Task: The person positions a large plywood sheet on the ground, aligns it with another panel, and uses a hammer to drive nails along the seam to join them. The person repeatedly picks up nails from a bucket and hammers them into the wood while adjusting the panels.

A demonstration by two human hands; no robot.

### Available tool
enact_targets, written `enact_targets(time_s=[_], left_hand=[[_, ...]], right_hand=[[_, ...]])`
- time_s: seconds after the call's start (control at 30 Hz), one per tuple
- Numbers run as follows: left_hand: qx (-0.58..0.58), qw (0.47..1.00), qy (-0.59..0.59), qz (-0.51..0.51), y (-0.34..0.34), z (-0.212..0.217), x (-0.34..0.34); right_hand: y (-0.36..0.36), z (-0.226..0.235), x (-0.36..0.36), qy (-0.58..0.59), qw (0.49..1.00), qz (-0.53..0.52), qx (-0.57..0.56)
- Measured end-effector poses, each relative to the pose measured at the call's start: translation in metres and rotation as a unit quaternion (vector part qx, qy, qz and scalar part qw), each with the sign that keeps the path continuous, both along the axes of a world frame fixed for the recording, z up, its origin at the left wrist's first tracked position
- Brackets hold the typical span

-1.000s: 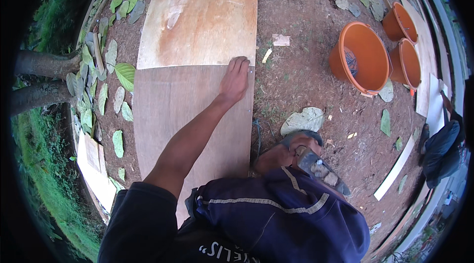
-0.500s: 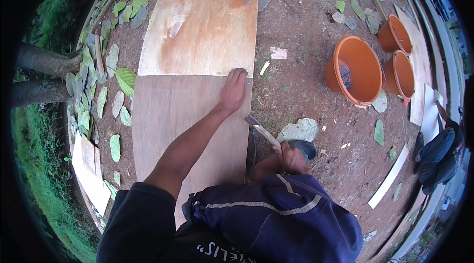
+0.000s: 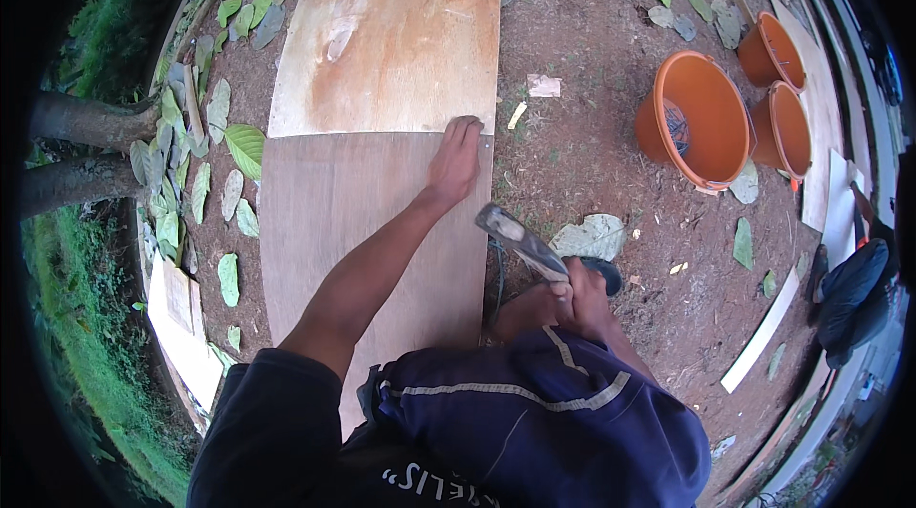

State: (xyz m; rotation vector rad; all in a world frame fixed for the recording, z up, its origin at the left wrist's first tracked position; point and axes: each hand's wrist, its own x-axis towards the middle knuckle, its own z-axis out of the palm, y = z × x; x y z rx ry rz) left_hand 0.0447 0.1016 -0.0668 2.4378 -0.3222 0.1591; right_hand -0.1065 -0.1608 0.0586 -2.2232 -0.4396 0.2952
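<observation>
Two plywood sheets meet at a seam in front of me: a pale, reddish-stained one (image 3: 391,41) at the far side and a browner one (image 3: 372,212) nearer. My left hand (image 3: 455,160) rests at the seam close to the right edge, its fingers drawn together; whatever they may pinch is too small to make out. A small dark spot sits on the brown sheet beside it. My right hand (image 3: 587,303) is closed around the handle of a hammer (image 3: 523,241), held beside my knee. The hammer's head points toward the sheet's right edge, apart from it.
An orange bucket (image 3: 651,134) with nails inside stands on the soil to the right, with two more orange buckets (image 3: 790,131) behind it. Another person (image 3: 856,293) is at the far right. Fallen leaves (image 3: 244,150) and tree trunks (image 3: 91,119) lie left.
The hammer's head has tilted up and come nearer to view, as my right hand shifted slightly right. My left hand stays at the seam; the whole view has shifted a little.
</observation>
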Motion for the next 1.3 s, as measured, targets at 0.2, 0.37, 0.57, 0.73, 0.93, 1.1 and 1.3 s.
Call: enact_targets(time_s=[0.2,0.37,0.57,0.73,0.93,1.1,1.3], left_hand=[[-0.018,1.0,0.002,0.001,-0.004,0.003,0.003],[-0.026,1.0,0.0,0.007,0.0,0.008,0.006],[-0.024,1.0,0.007,0.002,0.0,0.01,0.014],[-0.038,0.999,0.006,-0.007,-0.001,0.004,0.004],[-0.036,0.999,-0.002,-0.008,-0.008,0.003,0.005],[-0.049,0.999,0.008,0.006,-0.002,0.007,0.007],[-0.047,0.999,0.003,0.001,0.002,0.006,0.01]], right_hand=[[-0.004,-0.06,-0.012,0.121,0.979,0.012,-0.163],[0.007,-0.009,0.0,-0.047,0.998,0.034,0.026],[-0.007,-0.055,-0.01,0.131,0.965,0.019,-0.225],[-0.007,-0.005,-0.003,-0.044,0.999,0.008,0.019],[-0.014,-0.072,-0.017,0.013,0.979,0.029,-0.2],[-0.005,-0.044,-0.015,-0.104,0.994,0.023,0.024],[-0.016,-0.058,-0.008,0.147,0.962,-0.034,-0.227]])
